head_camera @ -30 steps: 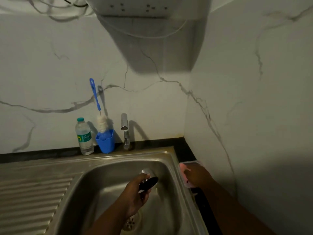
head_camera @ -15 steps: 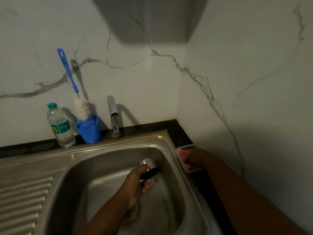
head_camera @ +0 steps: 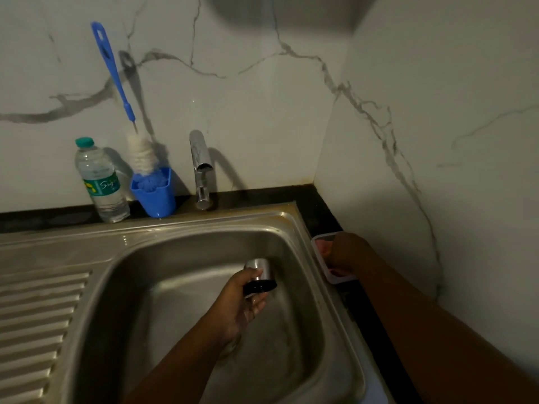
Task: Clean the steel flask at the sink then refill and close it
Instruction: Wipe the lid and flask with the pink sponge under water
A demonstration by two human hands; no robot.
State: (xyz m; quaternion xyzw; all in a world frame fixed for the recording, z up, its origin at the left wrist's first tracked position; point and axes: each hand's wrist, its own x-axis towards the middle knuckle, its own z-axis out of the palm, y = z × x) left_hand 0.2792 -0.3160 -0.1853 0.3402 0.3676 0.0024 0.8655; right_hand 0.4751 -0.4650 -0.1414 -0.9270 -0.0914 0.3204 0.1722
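Note:
My left hand (head_camera: 237, 304) grips the steel flask (head_camera: 259, 268) over the sink basin (head_camera: 186, 252); a black part shows by my fingers and most of the flask is hidden by the hand. My right hand (head_camera: 347, 252) reaches into a small white tray (head_camera: 335, 277) with something pink in it, on the dark counter strip right of the sink. Its fingers are hidden, so its grip is unclear. The tap (head_camera: 199, 167) stands behind the basin with no water running.
A blue bottle brush (head_camera: 116, 88) stands in a blue cup (head_camera: 154, 191) left of the tap, beside a clear plastic water bottle (head_camera: 100, 182). The ribbed drainboard (head_camera: 38, 322) lies at left. Marble walls close the back and right.
The view has tilted down and come closer. My left hand keeps the flask over the basin, and my right hand stays at the pink tray.

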